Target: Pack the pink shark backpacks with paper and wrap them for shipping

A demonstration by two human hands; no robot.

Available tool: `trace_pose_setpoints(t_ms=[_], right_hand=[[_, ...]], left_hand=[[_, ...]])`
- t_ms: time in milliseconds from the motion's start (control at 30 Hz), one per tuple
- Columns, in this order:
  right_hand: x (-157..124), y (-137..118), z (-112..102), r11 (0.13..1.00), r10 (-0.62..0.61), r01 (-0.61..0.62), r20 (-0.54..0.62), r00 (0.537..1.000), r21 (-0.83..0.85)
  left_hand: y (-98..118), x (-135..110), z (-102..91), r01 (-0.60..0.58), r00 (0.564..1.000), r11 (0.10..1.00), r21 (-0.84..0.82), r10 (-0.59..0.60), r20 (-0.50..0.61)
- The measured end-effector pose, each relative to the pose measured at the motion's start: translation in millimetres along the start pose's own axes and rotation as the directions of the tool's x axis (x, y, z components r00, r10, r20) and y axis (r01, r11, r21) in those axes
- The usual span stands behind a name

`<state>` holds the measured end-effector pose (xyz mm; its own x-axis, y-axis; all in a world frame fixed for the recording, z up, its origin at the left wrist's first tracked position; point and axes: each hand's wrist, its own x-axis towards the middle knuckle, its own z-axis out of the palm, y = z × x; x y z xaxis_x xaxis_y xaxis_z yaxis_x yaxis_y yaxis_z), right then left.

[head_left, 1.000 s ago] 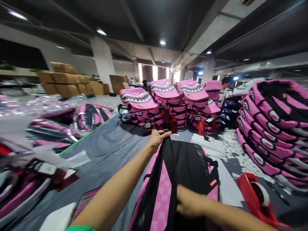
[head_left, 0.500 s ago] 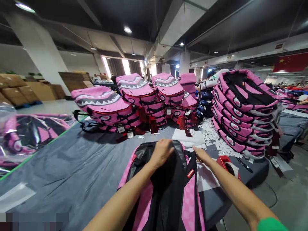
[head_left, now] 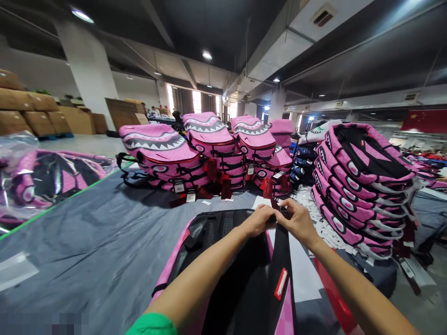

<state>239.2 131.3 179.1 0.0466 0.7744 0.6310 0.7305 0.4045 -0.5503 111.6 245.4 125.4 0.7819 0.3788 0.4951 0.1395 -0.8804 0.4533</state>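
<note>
A pink checkered backpack with a black back panel lies on the grey table right in front of me. Both my hands meet at its far top edge. My left hand is closed in a pinch on the top of the black shoulder strap. My right hand is also closed on the same strap end, fingertips touching the left hand's. A small red label shows on the strap lower down.
Stacks of pink shark-mouth backpacks stand across the far table, and a tall stack leans at the right. Bagged backpacks lie at the left. White paper scraps litter the table. A red tape dispenser sits under my right forearm. Cardboard boxes stand at far left.
My right hand has moved left from the table beside the backpack to join my left hand at the strap top. The view has shifted slightly.
</note>
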Motion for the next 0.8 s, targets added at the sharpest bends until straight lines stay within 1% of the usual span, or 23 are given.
trace_pose_setpoints(t_ms=[67,100,167,200,233,267,300,333,367,400,433,467,500,533,567,600,633,667,700,800], right_hand=[[-3,8,-7,0.999,0.028,-0.029,-0.018,0.999,-0.035],[-4,14,-10,0.997,0.060,-0.062,-0.032,0.998,-0.050],[-2,30,-15,0.986,0.162,-0.164,-0.033,0.986,-0.031],[2,38,-16,0.975,0.221,-0.221,-0.001,0.975,0.014],[6,45,-15,0.959,0.269,-0.273,0.059,0.961,0.078],[11,51,-12,0.939,0.294,-0.313,0.137,0.946,0.146],[16,56,-6,0.922,0.289,-0.332,0.215,0.933,0.201],[22,60,2,0.913,0.264,-0.332,0.277,0.924,0.236],[27,61,14,0.914,0.234,-0.319,0.316,0.919,0.249],[33,62,27,0.921,0.209,-0.301,0.340,0.917,0.245],[38,61,43,0.930,0.192,-0.286,0.358,0.914,0.232],[43,58,61,0.937,0.181,-0.274,0.369,0.911,0.216],[47,55,78,0.943,0.174,-0.265,0.378,0.909,0.202],[50,51,96,0.949,0.166,-0.253,0.382,0.909,0.190],[52,47,111,0.956,0.156,-0.236,0.378,0.912,0.174],[54,44,124,0.963,0.147,-0.217,0.367,0.918,0.158],[55,41,133,0.970,0.139,-0.200,0.351,0.926,0.142],[55,40,138,0.974,0.134,-0.186,0.336,0.932,0.127],[56,39,139,0.978,0.132,-0.176,0.322,0.938,0.115],[58,46,127,0.989,0.092,-0.119,0.253,0.963,0.090]], left_hand=[[0,0,-10.8,-0.001,1.000,0.998,0.064,0.001,0.010],[0,-2,-16.2,0.010,1.000,0.996,0.087,-0.011,0.018],[0,-14,-24.0,0.066,0.997,0.991,0.115,-0.070,0.030],[2,-25,-25.7,0.110,0.993,0.987,0.121,-0.115,0.034],[6,-39,-25.5,0.155,0.986,0.979,0.129,-0.161,0.040],[13,-57,-23.6,0.209,0.975,0.971,0.116,-0.216,0.052],[24,-77,-20.4,0.266,0.959,0.961,0.072,-0.271,0.081],[38,-98,-16.1,0.319,0.940,0.948,0.004,-0.317,0.123],[55,-119,-11.2,0.397,0.910,0.907,-0.137,-0.370,0.187],[74,-139,-6.0,0.449,0.887,0.846,-0.289,-0.384,0.256],[93,-156,-0.8,0.483,0.874,0.773,-0.412,-0.400,0.274],[111,-170,4.2,0.523,0.851,0.686,-0.505,-0.449,0.271],[127,-180,8.8,0.554,0.824,0.626,-0.549,-0.506,0.254],[139,-188,12.9,0.586,0.787,0.587,-0.558,-0.576,0.221],[147,-193,16.3,0.624,0.744,0.568,-0.537,-0.643,0.183],[152,-197,19.0,0.659,0.705,0.568,-0.493,-0.694,0.143],[155,-199,20.9,0.686,0.682,0.580,-0.439,-0.724,0.109],[155,-201,22.0,0.698,0.677,0.601,-0.389,-0.731,0.085],[154,-204,22.3,0.692,0.693,0.631,-0.351,-0.717,0.078],[151,-208,22.2,0.611,0.786,0.724,-0.320,-0.603,0.135]])
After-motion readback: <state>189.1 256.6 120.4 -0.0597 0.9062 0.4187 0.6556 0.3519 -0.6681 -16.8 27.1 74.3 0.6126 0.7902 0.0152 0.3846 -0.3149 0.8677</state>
